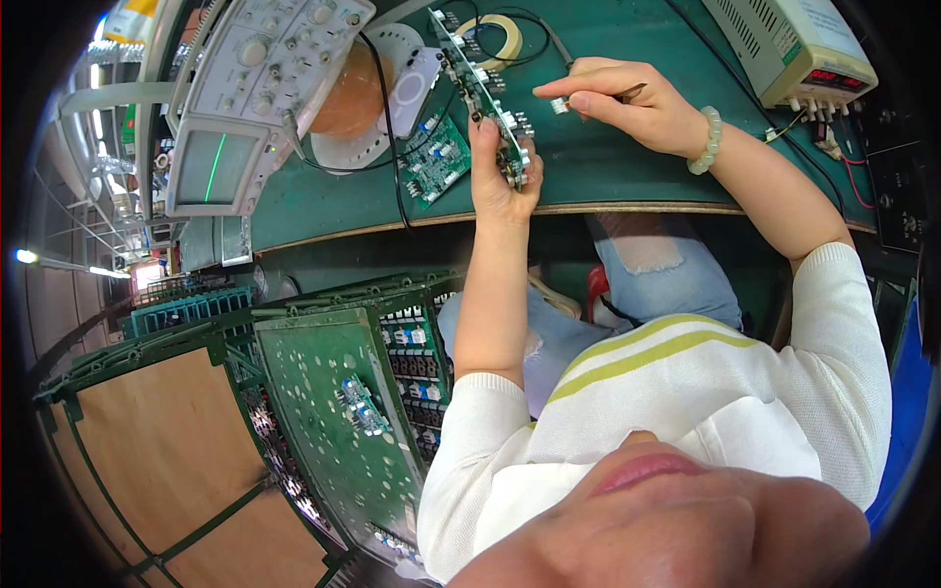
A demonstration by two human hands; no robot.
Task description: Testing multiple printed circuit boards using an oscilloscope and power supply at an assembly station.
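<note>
Green crates [323, 392], green workbench mat [608, 157], oscilloscope [245, 98]

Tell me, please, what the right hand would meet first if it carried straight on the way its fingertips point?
Most likely the long circuit board held upright in the left hand. The right hand pinches a small part, aimed leftward at it, though depth is unclear.

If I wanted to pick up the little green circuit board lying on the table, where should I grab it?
Probably by its bare outer edges, thumb and finger on opposite long sides, coming from above. The small green circuit board lies flat on the green table, its top crowded with tiny parts, and a black cable runs close beside it.
</note>
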